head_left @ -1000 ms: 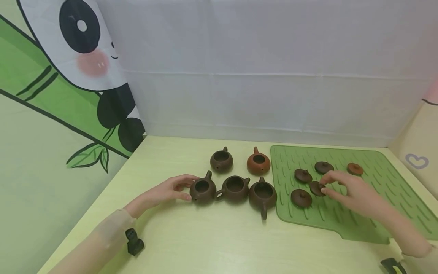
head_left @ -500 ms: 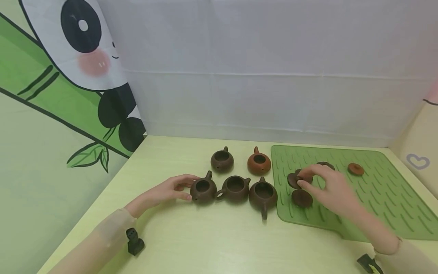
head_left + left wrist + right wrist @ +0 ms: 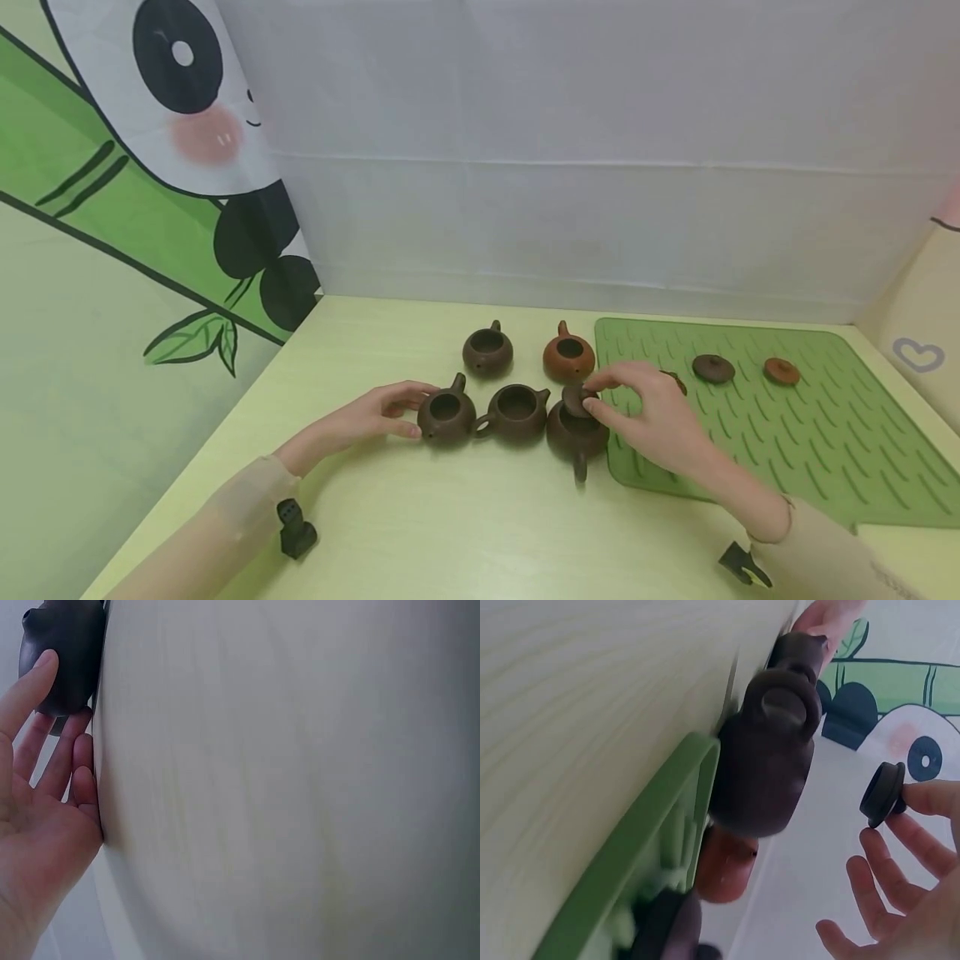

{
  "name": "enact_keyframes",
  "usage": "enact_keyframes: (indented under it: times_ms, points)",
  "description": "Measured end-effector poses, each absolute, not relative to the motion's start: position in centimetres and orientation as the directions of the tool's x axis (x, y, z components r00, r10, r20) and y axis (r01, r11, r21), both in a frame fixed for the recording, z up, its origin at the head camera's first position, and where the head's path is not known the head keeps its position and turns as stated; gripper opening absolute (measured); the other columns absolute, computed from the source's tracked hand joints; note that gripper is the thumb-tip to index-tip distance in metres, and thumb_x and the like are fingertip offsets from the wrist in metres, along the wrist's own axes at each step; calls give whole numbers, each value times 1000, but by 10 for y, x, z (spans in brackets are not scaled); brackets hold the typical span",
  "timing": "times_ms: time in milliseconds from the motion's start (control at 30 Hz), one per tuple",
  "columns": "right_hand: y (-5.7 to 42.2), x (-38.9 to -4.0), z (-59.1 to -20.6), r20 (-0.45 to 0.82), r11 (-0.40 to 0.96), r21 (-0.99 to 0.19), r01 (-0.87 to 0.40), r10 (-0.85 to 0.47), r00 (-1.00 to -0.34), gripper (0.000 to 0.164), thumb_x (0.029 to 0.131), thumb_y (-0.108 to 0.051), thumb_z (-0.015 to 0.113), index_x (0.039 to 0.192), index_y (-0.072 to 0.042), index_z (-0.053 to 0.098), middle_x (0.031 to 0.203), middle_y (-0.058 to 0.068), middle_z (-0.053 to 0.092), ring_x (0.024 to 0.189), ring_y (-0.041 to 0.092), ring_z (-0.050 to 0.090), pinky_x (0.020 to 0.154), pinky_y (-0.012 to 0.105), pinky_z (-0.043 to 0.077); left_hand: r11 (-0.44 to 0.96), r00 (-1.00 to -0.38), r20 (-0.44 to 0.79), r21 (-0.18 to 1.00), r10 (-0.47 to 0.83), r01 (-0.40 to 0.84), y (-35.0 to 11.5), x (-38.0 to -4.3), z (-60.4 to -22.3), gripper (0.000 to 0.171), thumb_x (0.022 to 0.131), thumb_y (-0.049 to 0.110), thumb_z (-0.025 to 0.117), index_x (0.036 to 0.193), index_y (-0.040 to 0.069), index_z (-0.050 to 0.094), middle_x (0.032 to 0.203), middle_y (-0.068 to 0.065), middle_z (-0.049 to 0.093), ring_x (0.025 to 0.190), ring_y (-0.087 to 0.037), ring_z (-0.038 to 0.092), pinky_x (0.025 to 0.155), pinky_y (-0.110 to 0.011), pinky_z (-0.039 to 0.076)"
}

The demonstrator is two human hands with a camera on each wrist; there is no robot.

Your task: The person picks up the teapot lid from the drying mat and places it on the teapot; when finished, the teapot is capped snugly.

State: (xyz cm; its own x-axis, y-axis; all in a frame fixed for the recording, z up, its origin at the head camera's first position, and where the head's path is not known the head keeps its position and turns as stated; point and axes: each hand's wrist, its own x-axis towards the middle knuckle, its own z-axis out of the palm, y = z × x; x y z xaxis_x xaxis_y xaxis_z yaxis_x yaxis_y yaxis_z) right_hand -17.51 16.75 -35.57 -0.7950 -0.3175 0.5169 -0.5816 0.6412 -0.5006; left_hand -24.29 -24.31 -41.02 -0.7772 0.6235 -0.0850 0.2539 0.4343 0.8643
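In the head view my right hand [image 3: 660, 417] pinches a dark brown teapot lid [image 3: 576, 401] by its knob. The lid hangs above the open mouth of the front right teapot [image 3: 576, 442]; the right wrist view shows the lid [image 3: 883, 795] tilted and apart from the pot. My left hand [image 3: 375, 413] holds the front left teapot [image 3: 447, 421] at its side, thumb and fingers against the dark body [image 3: 71, 660]. Between these two pots sits a lidless teapot [image 3: 516, 413]. Behind them stand a dark teapot [image 3: 487, 352] and an orange-brown one [image 3: 567, 358], both lidless.
A green ridged mat [image 3: 810, 433] covers the table's right side. On it lie a dark lid [image 3: 714, 368], an orange-brown lid [image 3: 782, 372] and another dark lid [image 3: 675, 382] partly behind my right hand. A pale cloth wall [image 3: 570, 225] stands behind the table.
My right hand has lifted a dark lid off the mat and carried it left over the front right teapot. My left hand stays at the front left teapot.
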Motion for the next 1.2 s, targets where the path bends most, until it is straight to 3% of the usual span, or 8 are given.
enact_keyframes:
  times_ms: [267, 567, 833, 1200]
  points:
    - [134, -184, -358, 520, 607, -487, -628, -377, -767, 12, 87, -23, 76, 97, -26, 71, 94, -14, 68, 88, 11, 61, 83, 35, 49, 432, -779, -81, 865, 622, 255, -242, -242, -409, 63, 88, 19, 75, 145, 18, 47, 142, -7, 57, 133, -28, 51, 113, -46, 38]
    - [104, -196, -359, 499, 594, -504, -627, -392, -773, 11, 87, -28, 76, 98, -26, 72, 97, -11, 69, 94, 15, 67, 81, 36, 54, 416, -779, -86, 879, 621, 234, -244, -242, -410, 63, 88, 19, 75, 145, 21, 48, 144, -5, 55, 131, -17, 53, 108, -28, 42]
    - [78, -203, -361, 471, 554, -574, -603, -378, -797, 11, 88, -26, 75, 98, -24, 72, 98, -9, 70, 96, 11, 65, 87, 40, 54, 424, -780, -92, 875, 619, 233, -245, -243, -410, 62, 89, 19, 74, 145, 20, 48, 144, -6, 55, 133, -21, 52, 111, -35, 40]
    - [48, -207, -364, 407, 516, -657, -550, -371, -835, 10, 89, -23, 75, 98, -22, 73, 98, -5, 69, 96, 22, 66, 84, 42, 55, 436, -783, -109, 873, 613, 220, -244, -241, -405, 61, 90, 23, 73, 145, 23, 48, 145, -3, 54, 135, -27, 49, 114, -48, 36]
